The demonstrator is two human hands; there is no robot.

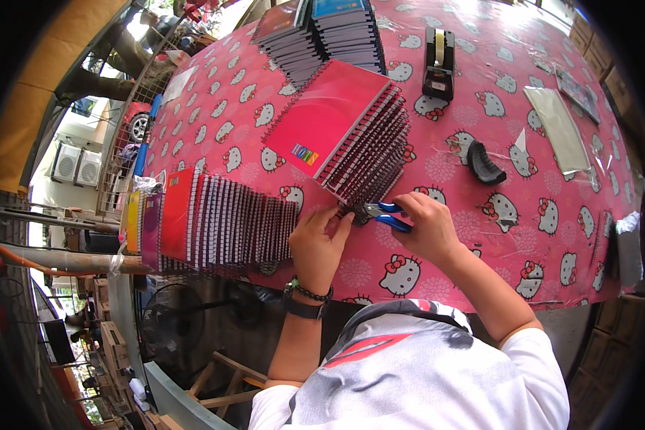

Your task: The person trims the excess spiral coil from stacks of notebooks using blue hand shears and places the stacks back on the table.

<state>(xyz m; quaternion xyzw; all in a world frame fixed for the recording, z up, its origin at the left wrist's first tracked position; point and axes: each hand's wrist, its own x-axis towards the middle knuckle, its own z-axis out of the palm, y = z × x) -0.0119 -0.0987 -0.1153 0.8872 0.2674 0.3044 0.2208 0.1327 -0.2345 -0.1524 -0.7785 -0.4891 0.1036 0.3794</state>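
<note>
A tall stack of spiral notebooks (330,118) with a pink-red cover on top stands in front of me, its wire coils showing along the sides. My right hand (428,226) is closed around the blue handles of a pair of pliers (390,217). Their metal jaws point left, at the near lower corner of the stack. There my left hand (319,240) pinches the corner of a low spiral notebook beside the jaws; the fingers partly hide the exact spot. A bracelet and a dark band circle my left wrist.
A long row of spiral notebooks (226,222) in red, purple and yellow lies along the near left edge. More notebooks (347,36) are piled at the back. A black tape dispenser (438,64), a black curved piece (484,163) and a clear plastic packet (557,129) lie on the pink patterned tablecloth (437,276).
</note>
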